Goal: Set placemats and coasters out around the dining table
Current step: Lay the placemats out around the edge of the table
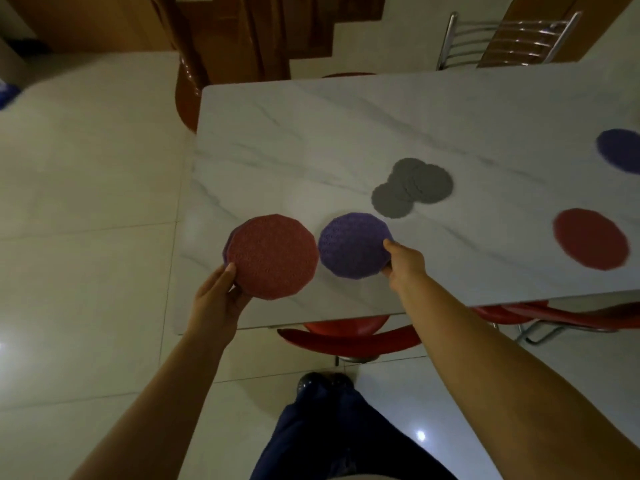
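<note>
My left hand [221, 296] grips a small stack of round crocheted placemats [273, 256], red on top with purple edges showing beneath, held over the near left corner of the white marble table [311, 133]. My right hand [403, 263] pinches the right edge of a single purple placemat [353, 245] just above or on the tabletop. Several small grey coasters [412, 187] lie overlapping in a pile further in. A red placemat [590, 239] lies flat at the right, and another purple placemat [620, 150] sits at the far right edge of view.
A red chair [349, 337] is tucked under the near table edge, with another red chair [561, 317] to its right. A metal-backed chair [505, 39] stands at the far side. Wooden stairs [242, 36] rise beyond the table. Glossy white floor tiles lie to the left.
</note>
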